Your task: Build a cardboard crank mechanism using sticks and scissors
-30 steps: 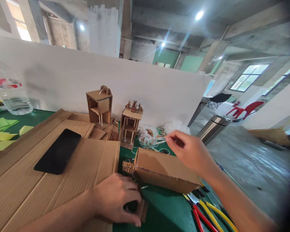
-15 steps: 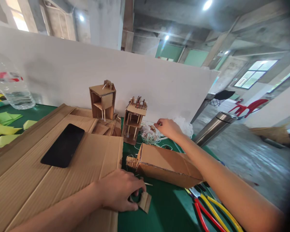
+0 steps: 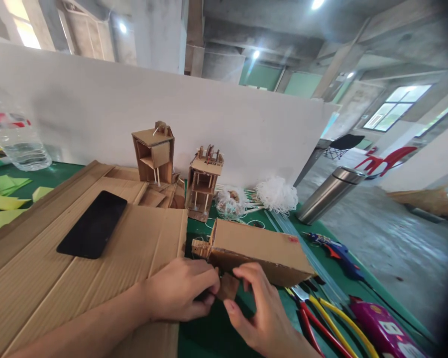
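My left hand [image 3: 181,289] and my right hand [image 3: 259,309] meet low in the middle over the green table top [image 3: 224,338]. Both pinch a small brown cardboard piece [image 3: 227,286] between their fingertips. Just behind them lies a long cardboard box [image 3: 257,248] on its side, with a small corrugated part stuck on its left end. My left forearm rests on a large flat cardboard sheet [image 3: 59,278].
A black phone [image 3: 92,230] lies on the sheet. Two small cardboard tower models [image 3: 153,154] [image 3: 203,181] stand by a white board. A water bottle [image 3: 13,139] is far left; red and yellow pliers [image 3: 317,323], a glue gun [image 3: 334,251] and a steel cylinder [image 3: 330,196] are at right.
My right hand came back from the white bundles near the models and now joins the left hand on the cardboard piece. The left hand lifted the piece slightly.
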`<action>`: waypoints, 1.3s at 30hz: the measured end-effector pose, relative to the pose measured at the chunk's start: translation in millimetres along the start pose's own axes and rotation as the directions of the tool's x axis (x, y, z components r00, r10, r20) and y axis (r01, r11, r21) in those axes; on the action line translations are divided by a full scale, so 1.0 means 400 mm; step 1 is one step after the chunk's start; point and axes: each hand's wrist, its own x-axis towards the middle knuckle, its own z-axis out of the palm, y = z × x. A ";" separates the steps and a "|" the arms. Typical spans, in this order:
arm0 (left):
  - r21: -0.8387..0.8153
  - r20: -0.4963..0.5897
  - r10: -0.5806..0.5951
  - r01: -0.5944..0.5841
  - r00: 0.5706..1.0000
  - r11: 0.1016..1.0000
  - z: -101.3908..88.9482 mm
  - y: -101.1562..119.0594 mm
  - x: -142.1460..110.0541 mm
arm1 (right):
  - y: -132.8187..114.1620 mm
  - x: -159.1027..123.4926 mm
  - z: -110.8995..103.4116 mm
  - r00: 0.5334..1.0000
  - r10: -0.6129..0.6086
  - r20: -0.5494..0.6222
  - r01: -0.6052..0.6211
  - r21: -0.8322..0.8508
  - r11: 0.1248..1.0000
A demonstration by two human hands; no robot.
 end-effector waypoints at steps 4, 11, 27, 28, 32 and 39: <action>0.021 -0.145 0.068 -0.066 0.987 0.998 0.001 0.003 0.002 | 0.016 -0.011 0.015 0.956 0.285 0.063 -0.292 0.154 0.944; 0.051 -0.207 0.088 -0.079 0.974 0.996 0.001 0.008 0.004 | 0.001 -0.001 0.003 0.833 0.394 0.389 -0.540 0.414 0.733; -0.451 0.154 -0.355 0.385 0.922 0.805 -0.017 0.038 0.022 | 0.040 -0.057 -0.137 0.951 0.306 -0.050 -0.310 -0.159 0.937; -0.498 0.164 -0.372 0.403 0.913 0.768 -0.017 0.041 0.023 | 0.061 -0.082 -0.162 0.945 0.318 -0.070 -0.325 -0.277 0.904; -0.582 0.154 -0.406 0.415 0.901 0.700 -0.018 0.048 0.025 | 0.147 -0.187 -0.231 0.851 0.524 0.020 -0.419 -0.575 0.703; -0.621 0.094 -0.469 0.420 0.878 0.662 0.000 0.032 0.021 | 0.202 -0.259 -0.224 0.755 0.642 0.133 -0.457 -0.595 0.661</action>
